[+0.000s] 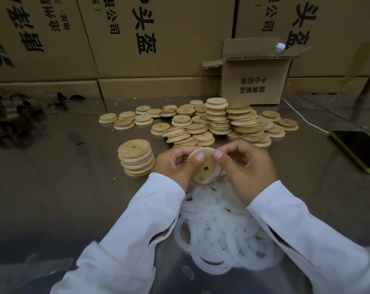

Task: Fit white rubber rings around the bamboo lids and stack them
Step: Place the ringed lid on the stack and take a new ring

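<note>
Ringed stack (136,160) sits on worktop (73,187) just L of L grip (175,166), which pinches a tilted bamboo lid (204,166). R grip (247,168) pinches lid's opposite edge w/ white ring (217,173) on it; loose rings (222,232) lie below both grips, bare lids (220,122) beyond.

Single wide view from the head, facing forward and down, left hand (175,165) and right hand (248,166) close under the lens gripping a lid (200,175), sleeves (137,230) cut by the bottom edge, table (63,187) running to cartons (169,49) up top
</note>
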Tool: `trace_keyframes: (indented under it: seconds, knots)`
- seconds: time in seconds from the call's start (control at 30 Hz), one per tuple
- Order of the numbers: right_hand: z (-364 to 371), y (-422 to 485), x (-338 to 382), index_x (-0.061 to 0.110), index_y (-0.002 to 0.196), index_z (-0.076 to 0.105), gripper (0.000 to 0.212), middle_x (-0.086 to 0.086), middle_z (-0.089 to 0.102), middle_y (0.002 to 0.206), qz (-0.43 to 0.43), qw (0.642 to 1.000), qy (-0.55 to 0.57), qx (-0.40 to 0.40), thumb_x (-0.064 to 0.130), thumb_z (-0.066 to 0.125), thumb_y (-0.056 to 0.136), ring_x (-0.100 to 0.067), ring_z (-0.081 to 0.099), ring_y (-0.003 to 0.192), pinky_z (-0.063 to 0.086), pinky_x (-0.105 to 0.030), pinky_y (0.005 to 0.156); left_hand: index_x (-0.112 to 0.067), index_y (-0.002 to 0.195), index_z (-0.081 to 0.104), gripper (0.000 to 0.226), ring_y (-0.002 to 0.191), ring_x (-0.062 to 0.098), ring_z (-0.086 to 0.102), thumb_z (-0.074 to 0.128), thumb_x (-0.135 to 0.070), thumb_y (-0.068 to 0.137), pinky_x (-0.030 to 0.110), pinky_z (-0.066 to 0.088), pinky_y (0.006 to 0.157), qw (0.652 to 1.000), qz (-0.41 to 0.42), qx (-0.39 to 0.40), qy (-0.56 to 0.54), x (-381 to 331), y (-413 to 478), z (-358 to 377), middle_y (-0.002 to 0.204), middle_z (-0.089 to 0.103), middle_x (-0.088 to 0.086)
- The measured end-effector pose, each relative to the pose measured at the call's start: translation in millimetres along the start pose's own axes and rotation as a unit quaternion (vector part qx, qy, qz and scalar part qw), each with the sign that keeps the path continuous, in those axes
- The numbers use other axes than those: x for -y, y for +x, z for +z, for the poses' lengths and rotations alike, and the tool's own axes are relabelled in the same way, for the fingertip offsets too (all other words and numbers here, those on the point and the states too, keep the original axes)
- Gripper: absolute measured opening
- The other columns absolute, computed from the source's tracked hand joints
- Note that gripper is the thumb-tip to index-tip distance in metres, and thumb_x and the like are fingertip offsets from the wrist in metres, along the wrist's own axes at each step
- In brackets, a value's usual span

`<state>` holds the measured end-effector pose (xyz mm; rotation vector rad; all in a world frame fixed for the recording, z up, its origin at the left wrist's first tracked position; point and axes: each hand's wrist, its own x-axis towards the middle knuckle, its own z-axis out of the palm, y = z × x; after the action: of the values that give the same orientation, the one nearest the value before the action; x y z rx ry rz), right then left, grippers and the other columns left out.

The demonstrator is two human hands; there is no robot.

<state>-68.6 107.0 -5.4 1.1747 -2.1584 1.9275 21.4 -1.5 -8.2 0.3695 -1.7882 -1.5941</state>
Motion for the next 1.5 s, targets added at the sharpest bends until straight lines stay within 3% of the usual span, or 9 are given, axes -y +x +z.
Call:
trace_keyframes:
  seconds: [0.3,0.43,0.67,0.83,1.0,1.17,1.27,1.37,1.5]
  knots:
    - [-12.7,8.6,10.8,0.021,0.069,0.064,0.012,0.002,0.069,0.081,-0.002,1.000,0.002,-0.003,0.016,0.069,0.078,-0.018,0.063,0.084,0.050,-0.034,0.083,-0.020,0.085,0.067,0.015,0.073,0.003,0.066,0.062,-0.006,0.083,0.017,0.051,0.066,0.999,0.035,-0.001,-0.015,-5.7,1.1,-1.3,0.080,0.070,-0.006]
    - [-11.5,8.0,13.2,0.020,0.070,0.064,0.011,0.000,0.068,0.081,-0.009,1.000,0.004,0.004,0.016,0.069,0.079,-0.017,0.063,0.082,0.050,-0.032,0.081,-0.020,0.084,0.071,0.009,0.090,0.028,0.064,0.070,-0.017,0.076,0.047,0.052,0.086,0.997,-0.004,-0.013,-0.082,-4.6,1.8,-2.9,0.088,0.069,0.010]
    - [-2.1,0.0,2.8,0.025,0.069,0.063,0.016,0.010,0.065,0.070,-0.008,0.999,0.030,-0.032,0.014,0.069,0.079,-0.010,0.062,0.073,0.051,-0.028,0.074,-0.015,0.084,0.069,0.007,0.097,0.044,0.061,0.068,-0.015,0.077,0.062,0.046,0.089,0.994,-0.067,-0.037,-0.075,-1.6,-2.0,5.2,0.097,0.066,0.024]
    - [2.5,-3.6,-4.1,0.030,0.076,0.061,0.013,0.016,0.067,0.078,-0.013,0.999,0.003,-0.046,0.020,0.069,0.076,-0.002,0.063,0.077,0.051,-0.024,0.072,-0.013,0.083,0.065,0.002,0.081,0.036,0.064,0.064,-0.012,0.083,0.059,0.052,0.077,0.995,-0.076,-0.052,-0.045,-0.3,-1.9,8.8,0.086,0.067,0.019]
    - [4.1,-3.9,-5.1,0.033,0.072,0.059,0.013,0.025,0.065,0.081,-0.001,0.998,-0.014,-0.062,0.023,0.068,0.075,0.003,0.062,0.075,0.050,-0.022,0.070,-0.014,0.083,0.065,0.005,0.078,0.031,0.064,0.061,-0.012,0.085,0.043,0.055,0.069,0.992,-0.094,-0.065,-0.061,1.7,1.0,6.3,0.082,0.066,0.014]
    - [1.8,-3.1,-5.9,0.025,0.068,0.062,0.012,0.018,0.065,0.067,0.008,0.998,-0.044,-0.055,0.021,0.066,0.078,0.002,0.060,0.067,0.047,-0.017,0.064,-0.015,0.088,0.066,0.005,0.086,0.031,0.065,0.063,-0.013,0.084,0.042,0.056,0.076,0.994,-0.084,-0.053,-0.037,3.6,1.6,3.8,0.090,0.068,0.016]
    - [0.1,-2.4,-5.4,0.025,0.070,0.062,0.012,0.018,0.063,0.065,0.002,0.996,-0.073,-0.049,0.020,0.066,0.080,0.004,0.059,0.070,0.045,-0.011,0.062,-0.019,0.090,0.067,0.010,0.089,0.021,0.065,0.067,-0.014,0.082,0.031,0.054,0.081,0.997,-0.041,-0.039,0.043,6.1,1.6,1.9,0.091,0.070,0.005]
    - [-0.4,-3.2,-3.6,0.025,0.072,0.063,0.009,0.017,0.065,0.070,-0.004,0.996,-0.077,-0.037,0.021,0.066,0.080,0.003,0.060,0.073,0.048,-0.017,0.068,-0.018,0.102,0.065,0.023,0.096,0.021,0.064,0.070,-0.017,0.079,0.034,0.052,0.085,0.996,-0.048,-0.022,0.066,7.1,0.8,1.4,0.100,0.069,0.006]
    - [0.2,-3.9,-1.6,0.025,0.072,0.064,0.010,0.014,0.067,0.073,-0.010,0.997,-0.077,-0.004,0.019,0.067,0.080,-0.003,0.063,0.075,0.051,-0.025,0.074,-0.027,0.086,0.066,0.013,0.088,0.022,0.066,0.067,-0.015,0.082,0.032,0.054,0.079,0.996,-0.026,0.008,0.084,5.3,-0.6,0.1,0.086,0.070,0.001]
